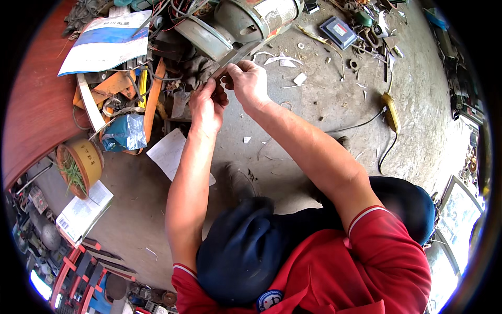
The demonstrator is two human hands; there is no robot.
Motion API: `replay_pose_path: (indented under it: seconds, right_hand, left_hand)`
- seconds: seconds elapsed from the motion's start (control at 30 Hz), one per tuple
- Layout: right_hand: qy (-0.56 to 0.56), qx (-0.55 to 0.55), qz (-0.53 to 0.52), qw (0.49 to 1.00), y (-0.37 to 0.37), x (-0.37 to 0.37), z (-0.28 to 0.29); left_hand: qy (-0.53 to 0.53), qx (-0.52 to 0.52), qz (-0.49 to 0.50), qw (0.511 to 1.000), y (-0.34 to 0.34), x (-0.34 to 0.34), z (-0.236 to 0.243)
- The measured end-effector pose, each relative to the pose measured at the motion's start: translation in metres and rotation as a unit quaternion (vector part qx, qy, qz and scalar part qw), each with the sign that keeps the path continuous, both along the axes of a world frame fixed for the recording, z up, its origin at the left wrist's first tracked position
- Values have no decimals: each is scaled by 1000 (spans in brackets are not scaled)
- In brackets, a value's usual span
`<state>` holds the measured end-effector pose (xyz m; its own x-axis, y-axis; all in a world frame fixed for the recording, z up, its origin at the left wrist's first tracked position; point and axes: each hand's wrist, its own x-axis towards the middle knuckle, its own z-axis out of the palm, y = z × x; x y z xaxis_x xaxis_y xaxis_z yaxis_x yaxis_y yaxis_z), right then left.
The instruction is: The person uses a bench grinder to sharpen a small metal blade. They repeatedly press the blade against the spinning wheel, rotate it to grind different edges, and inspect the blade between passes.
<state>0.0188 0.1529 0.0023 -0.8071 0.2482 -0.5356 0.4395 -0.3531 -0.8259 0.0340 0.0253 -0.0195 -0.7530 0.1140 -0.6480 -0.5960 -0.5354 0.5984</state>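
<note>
My left hand [207, 107] and my right hand [248, 83] meet in front of a grey-green electric motor [238, 20]. The fingers of both are closed in a pinch around a thin, flat, dark strip [219, 72]. It slants up to the right toward the motor's lower edge. Whether the strip is joined to the motor, I cannot tell. My fingers hide its near end. Below my left hand a white sheet of paper [166, 152] lies on the floor, partly behind my forearm.
At left, a reddish-brown surface [39, 89], a blue-and-white packet [110, 42], tangled cables, orange pieces [112, 86] and a blue plastic bag [124, 132]. A potted plant [81, 166] stands lower. Right, a yellow tool [390, 112] with a cord, a grey-blue box [338, 32] and scraps.
</note>
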Motion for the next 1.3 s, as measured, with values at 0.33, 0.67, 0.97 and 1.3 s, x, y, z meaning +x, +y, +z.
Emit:
replay_pose_path:
  seconds: [0.33,0.67,0.97,1.3]
  right_hand:
    - [24,89,8,996,0,1,0]
    - [25,125,16,992,2,1,-2]
    - [-58,-7,58,997,67,8,22]
    - [-57,34,105,992,250,-30,100]
  left_hand:
    - [-19,46,13,999,4,1,-7]
    - [-7,60,-6,998,7,-3,-1]
    - [-45,3,-79,996,42,19,37]
    - [52,-106,-269,956,187,-44,96]
